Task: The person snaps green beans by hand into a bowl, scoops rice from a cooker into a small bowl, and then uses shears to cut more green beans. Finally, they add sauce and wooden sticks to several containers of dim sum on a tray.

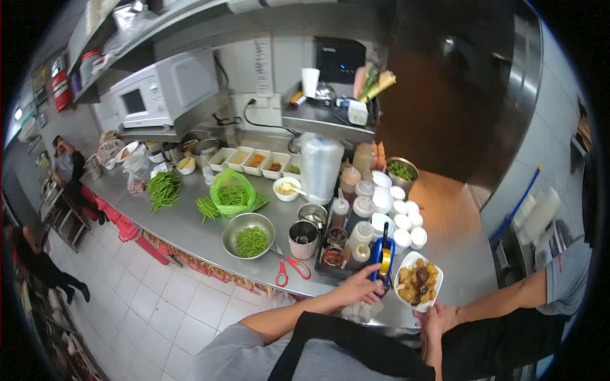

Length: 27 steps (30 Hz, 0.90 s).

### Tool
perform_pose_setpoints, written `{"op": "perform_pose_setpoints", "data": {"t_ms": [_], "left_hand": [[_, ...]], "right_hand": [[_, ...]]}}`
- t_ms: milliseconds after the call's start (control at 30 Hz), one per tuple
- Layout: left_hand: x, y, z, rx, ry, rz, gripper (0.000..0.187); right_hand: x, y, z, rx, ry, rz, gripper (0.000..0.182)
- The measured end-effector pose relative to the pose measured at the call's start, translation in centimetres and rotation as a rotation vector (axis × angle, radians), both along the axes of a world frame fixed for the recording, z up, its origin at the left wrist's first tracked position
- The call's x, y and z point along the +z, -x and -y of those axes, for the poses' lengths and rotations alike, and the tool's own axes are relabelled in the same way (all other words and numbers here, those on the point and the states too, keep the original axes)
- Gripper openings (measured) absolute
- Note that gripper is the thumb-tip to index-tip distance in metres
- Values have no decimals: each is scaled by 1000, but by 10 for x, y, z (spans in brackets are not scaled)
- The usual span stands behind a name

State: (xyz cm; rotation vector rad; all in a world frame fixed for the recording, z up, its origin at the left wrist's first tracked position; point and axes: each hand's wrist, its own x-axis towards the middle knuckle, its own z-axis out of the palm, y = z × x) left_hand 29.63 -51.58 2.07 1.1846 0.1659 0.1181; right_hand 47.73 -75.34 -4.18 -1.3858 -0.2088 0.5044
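My left hand (361, 287) is at the lower end of a blue dispenser (388, 249) with a yellow roll, its fingers closed against the side. Just right of it, a white bowl (405, 297) holds browned food pieces with dark sauce on top. At the bowl's lower edge my right hand (432, 321) pinches the rim. A co-worker's hand (448, 315) is right beside my right hand, and partly hidden.
Bottles (361, 235) and white-lidded containers (401, 222) stand behind the dispenser. Further left are red scissors (292, 269), a pink cup (302, 241), a steel bowl (229, 239) of cut green beans and a green bag (219, 190). The co-worker's arm (502, 298) enters from the right.
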Motion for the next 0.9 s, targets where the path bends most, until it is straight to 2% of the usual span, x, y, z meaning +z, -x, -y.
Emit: {"op": "perform_pose_setpoints", "data": {"t_ms": [33, 67, 100, 133, 167, 200, 233, 267, 367, 400, 467, 567, 667, 800, 900], "left_hand": [[-6, 8, -5, -18, 16, 72, 57], [-1, 19, -11, 20, -45, 78, 52], [8, 30, -18, 42, -100, 81, 48], [19, 43, -23, 103, -155, 43, 46], [26, 55, -27, 165, -217, 15, 43], [25, 68, -32, 222, -203, 20, 43], [23, 78, -39, 289, -196, 24, 43], [23, 87, -41, 366, -195, 2, 44], [24, 107, -51, 558, -222, -62, 45], [24, 108, -55, 588, -234, -23, 45], [36, 102, -51, 681, -219, -34, 43], [52, 89, -43, 711, -261, -26, 44], [56, 81, -35, 722, -300, -28, 46], [60, 82, -25, 803, -284, -52, 46], [61, 88, -16, 897, -274, -66, 45]], "right_hand": [[-12, -10, 5, -17, 14, 31, 33], [0, -9, 8, -10, 126, -14, 29], [-8, -12, 1, -102, 30, 43, 29], [-7, -18, 9, -84, 154, -4, 30], [-37, -41, 23, -37, 194, 29, 31], [-10, -29, 13, -161, 234, -26, 22], [-31, -45, 20, -188, 256, 14, 22], [-4, -34, 16, -216, 259, -29, 24], [-79, -90, 42, -312, 392, 268, 26], [-88, -100, 45, -334, 410, 236, 27], [-93, -126, 49, -369, 440, 183, 27], [-67, -137, 33, -361, 546, 243, 29], [-73, -165, 11, -384, 181, -60, 29], [-96, -211, -1, -323, -14, -107, 32], [-93, -265, 11, -77, 749, 245, 38]]}}
